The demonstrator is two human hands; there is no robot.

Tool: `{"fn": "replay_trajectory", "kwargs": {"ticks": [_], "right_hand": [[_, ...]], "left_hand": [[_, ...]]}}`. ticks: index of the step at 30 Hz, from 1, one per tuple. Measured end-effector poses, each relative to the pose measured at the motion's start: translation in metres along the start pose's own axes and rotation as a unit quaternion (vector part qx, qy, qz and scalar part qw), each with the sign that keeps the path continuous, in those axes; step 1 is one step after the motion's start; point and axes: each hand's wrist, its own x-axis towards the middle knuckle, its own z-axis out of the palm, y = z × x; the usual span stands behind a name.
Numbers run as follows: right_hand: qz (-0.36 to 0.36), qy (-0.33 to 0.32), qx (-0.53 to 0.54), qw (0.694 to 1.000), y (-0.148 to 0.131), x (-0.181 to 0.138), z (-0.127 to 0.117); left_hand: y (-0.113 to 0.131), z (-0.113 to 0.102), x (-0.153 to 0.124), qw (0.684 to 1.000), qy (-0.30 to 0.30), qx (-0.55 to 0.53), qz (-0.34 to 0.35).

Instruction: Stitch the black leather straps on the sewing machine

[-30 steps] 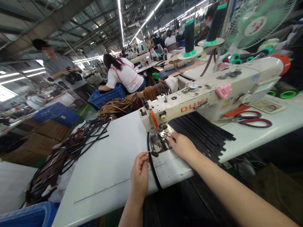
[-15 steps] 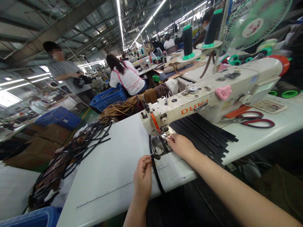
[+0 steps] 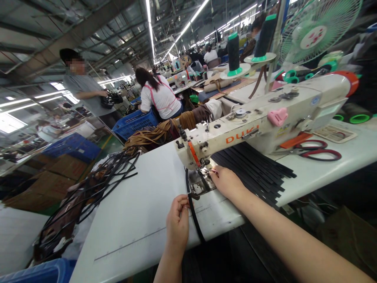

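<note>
Between the hands a black strap [image 3: 193, 212] runs toward the needle [image 3: 204, 168], left hand [image 3: 177, 220] pinching it, right hand [image 3: 228, 182] nearer the needle, grip unclear.

Bright ceiling tubes [image 3: 150, 27], glare (edges warped)

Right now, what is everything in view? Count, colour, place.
table: one, white, ahead
sewing machine: one, cream, on the table
strap: one, black, needle to near edge
strips: stack, black, under machine arm
scissors: one pair, red-handled, right of machine
thread cones: two, dark, behind machine
fan: one, green, far right
loose straps: heap, black and brown, table's left end
seated co-worker: one, white top, back left
standing co-worker: one, grey top, far left
left hand: pinches the strap
right hand: fingertips by the needle
</note>
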Motion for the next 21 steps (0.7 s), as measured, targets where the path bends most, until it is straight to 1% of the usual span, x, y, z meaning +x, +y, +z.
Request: {"fn": "replay_trajectory", "kwargs": {"ticks": [5, 13, 21], "right_hand": [[0.002, 0.018, -0.028, 0.999, -0.001, -0.001, -0.002], [-0.049, 0.051, -0.066, 0.995, 0.0, 0.01, -0.013], [-0.057, 0.063, -0.072, 0.994, 0.0, 0.016, -0.012]], "left_hand": [[-0.001, 0.0, -0.001, 1.0, -0.002, -0.005, 0.005], [0.002, 0.0, -0.001, 1.0, -0.003, -0.004, 0.006], [-0.001, -0.001, 0.0, 1.0, -0.015, 0.005, 0.003]]}}
